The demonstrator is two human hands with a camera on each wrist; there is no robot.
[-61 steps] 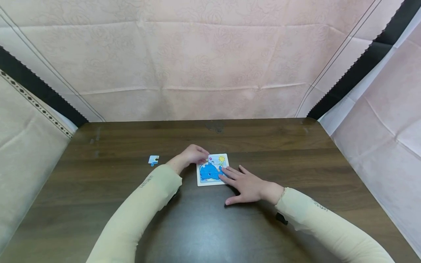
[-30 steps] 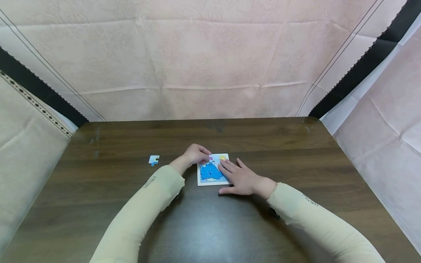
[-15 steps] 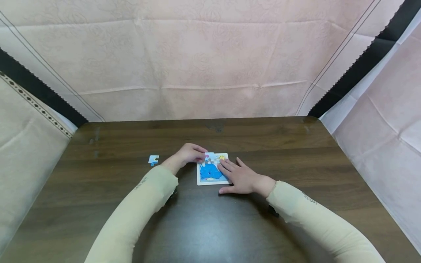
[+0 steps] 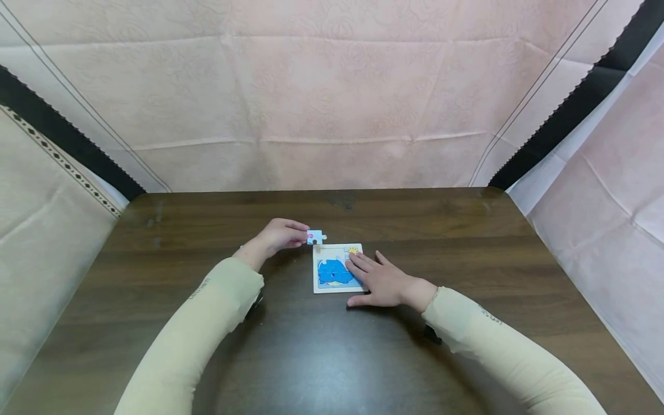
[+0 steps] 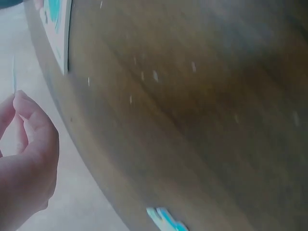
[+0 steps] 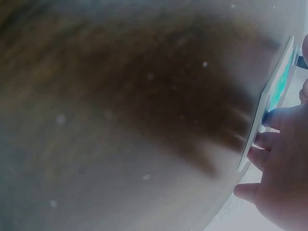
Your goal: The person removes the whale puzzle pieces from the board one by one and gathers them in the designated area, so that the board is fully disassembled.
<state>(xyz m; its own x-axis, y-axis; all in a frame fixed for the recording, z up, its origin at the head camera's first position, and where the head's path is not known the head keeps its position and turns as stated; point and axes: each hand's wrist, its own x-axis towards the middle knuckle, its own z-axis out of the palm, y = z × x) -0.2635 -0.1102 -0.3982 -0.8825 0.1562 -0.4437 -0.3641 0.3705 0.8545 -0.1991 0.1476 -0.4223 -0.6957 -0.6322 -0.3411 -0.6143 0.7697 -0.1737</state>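
My left hand [image 4: 282, 235] pinches a light-blue jigsaw piece [image 4: 314, 237] with a pink mark, held just past the upper left corner of the puzzle board. In the left wrist view this piece [image 5: 14, 72] appears edge-on between thumb and fingertips. The white-framed puzzle board [image 4: 315, 276] lies flat on the table, showing a blue whale and a yellow sun; its upper left part is bare white. My right hand [image 4: 381, 282] rests with spread, straight fingers on the board's right side, covering part of the picture. In the right wrist view, fingertips [image 6: 272, 118] touch the board [image 6: 257, 120].
A second jigsaw piece [image 5: 166, 220] lies on the table, mostly hidden behind the left wrist in the head view. The brown wooden table [image 4: 332, 357] ends at a pale patterned cloth [image 4: 332, 115] at the back and sides.
My left hand has lifted the jigsaw piece out of the board's upper left area and moved left and away with it. The right hand slid slightly left, then stayed on the board.
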